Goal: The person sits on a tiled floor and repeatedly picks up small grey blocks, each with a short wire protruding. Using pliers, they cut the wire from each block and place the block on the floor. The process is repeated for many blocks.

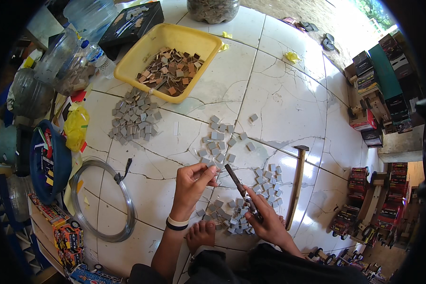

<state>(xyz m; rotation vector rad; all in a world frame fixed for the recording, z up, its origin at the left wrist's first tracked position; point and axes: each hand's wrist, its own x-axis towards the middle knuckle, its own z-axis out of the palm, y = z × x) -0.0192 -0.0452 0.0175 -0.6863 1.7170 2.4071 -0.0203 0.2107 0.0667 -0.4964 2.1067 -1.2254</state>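
Note:
My left hand (193,184), with a pale band at the wrist, is closed in a pinch, thumb against forefinger. A small grey square piece (218,165) shows at its fingertips. My right hand (266,218) is closed round a slim, dark, bar-like tool (234,178) whose exact kind I cannot make out. The tool's tip points up and left, a little apart from the left fingertips. Loose grey square pieces (215,136) lie scattered beyond my hands. More grey squares (269,183) lie right of the tool, and others (234,220) are heaped near my bare foot (201,235).
A hammer (296,189) lies at right. Farther off are a grey heap (135,116) and a yellow basin (123,71) holding brown squares. A wire coil (132,208) and blue tub (64,165) are at left. Toy trucks (357,187) stand right, on cracked floor tiles (288,113).

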